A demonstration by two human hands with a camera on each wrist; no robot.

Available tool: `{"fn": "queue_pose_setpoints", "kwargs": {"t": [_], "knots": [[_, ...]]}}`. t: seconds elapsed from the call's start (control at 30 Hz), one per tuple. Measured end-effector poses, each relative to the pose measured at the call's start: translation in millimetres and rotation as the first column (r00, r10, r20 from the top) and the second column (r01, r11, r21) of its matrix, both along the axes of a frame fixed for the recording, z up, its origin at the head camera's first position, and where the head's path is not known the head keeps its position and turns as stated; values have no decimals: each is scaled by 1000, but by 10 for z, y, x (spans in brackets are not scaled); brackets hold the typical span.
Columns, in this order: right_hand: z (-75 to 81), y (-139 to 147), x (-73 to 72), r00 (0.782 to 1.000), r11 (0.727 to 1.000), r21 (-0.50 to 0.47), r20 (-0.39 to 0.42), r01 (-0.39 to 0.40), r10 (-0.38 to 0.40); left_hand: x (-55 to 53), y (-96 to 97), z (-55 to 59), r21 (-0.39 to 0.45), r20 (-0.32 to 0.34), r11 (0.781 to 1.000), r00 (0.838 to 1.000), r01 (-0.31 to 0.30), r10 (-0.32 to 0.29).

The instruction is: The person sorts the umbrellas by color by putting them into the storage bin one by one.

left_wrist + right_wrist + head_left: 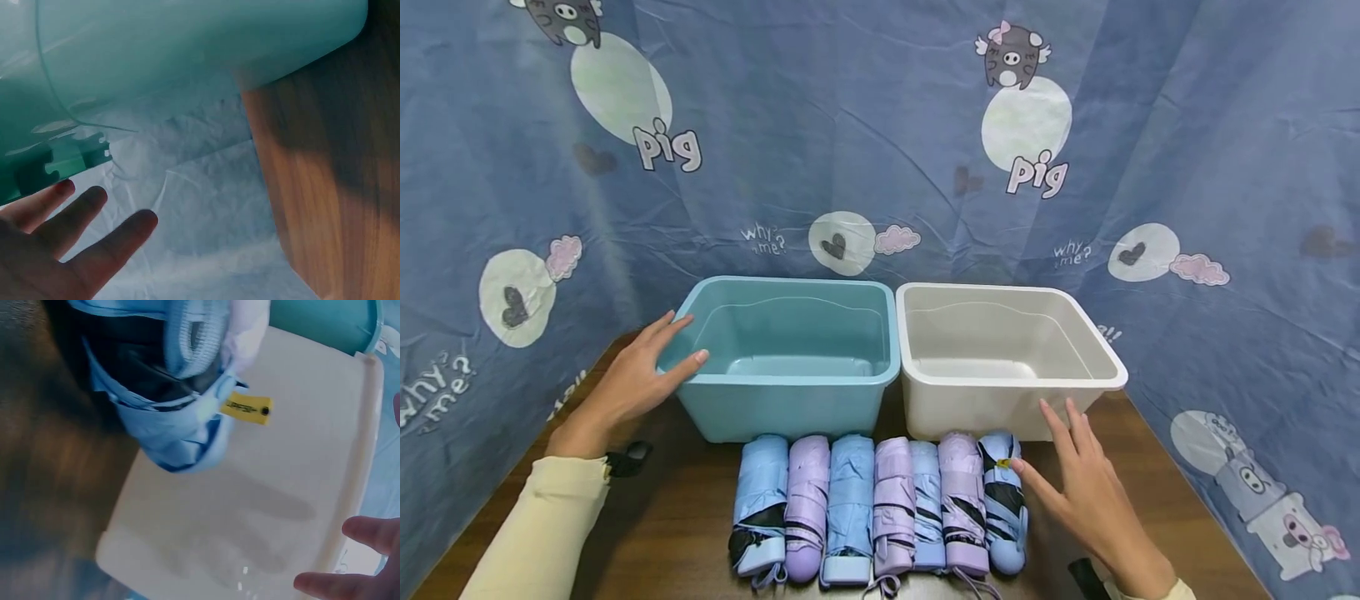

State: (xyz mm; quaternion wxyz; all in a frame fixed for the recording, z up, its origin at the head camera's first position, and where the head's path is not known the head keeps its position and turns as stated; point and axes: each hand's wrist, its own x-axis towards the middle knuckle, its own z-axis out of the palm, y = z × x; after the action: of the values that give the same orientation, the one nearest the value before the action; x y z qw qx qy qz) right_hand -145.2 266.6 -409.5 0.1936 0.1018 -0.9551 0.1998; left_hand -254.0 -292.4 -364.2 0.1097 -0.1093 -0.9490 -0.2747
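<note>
My left hand (643, 371) is at the left end of a teal plastic bin (782, 408), thumb and fingers spread at its rim. In the left wrist view the fingers (119, 244) are extended just below the bin's rim. My right hand (1090, 483) hangs with spread fingers in front of a white bin (985, 408), its thumb beside the rightmost blue folded umbrella (1002, 508). That umbrella carries a yellow tag (247, 407). Several folded umbrellas, blue and lilac, lie side by side in front of the bins, among them a lilac umbrella (807, 504). Both bins look empty inside.
Everything stands on a brown wooden table (662, 517). A blue cloth (850, 150) printed with pigs and hearts hangs behind and beside it. The two bins stand close side by side near the cloth.
</note>
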Motion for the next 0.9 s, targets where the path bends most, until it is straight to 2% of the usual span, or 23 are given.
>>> {"fn": "queue_pose_setpoints", "kwargs": {"t": [0.3,0.5,0.8,0.9], "knots": [[-168,-4,-2,991,999,-34,134,5,-1,-13,-14,-35,51,-24,998,999,38,-37],[-257,-42,-18,971,999,-51,239,18,-5,-15,-14,-57,63,-36,997,999,33,-31],[-374,-114,-60,948,988,-153,313,-8,56,7,-15,-61,90,-30,995,999,41,-39],[-408,-131,-95,947,985,-169,313,-17,70,5,-6,-58,100,-31,994,999,42,-39]]}}
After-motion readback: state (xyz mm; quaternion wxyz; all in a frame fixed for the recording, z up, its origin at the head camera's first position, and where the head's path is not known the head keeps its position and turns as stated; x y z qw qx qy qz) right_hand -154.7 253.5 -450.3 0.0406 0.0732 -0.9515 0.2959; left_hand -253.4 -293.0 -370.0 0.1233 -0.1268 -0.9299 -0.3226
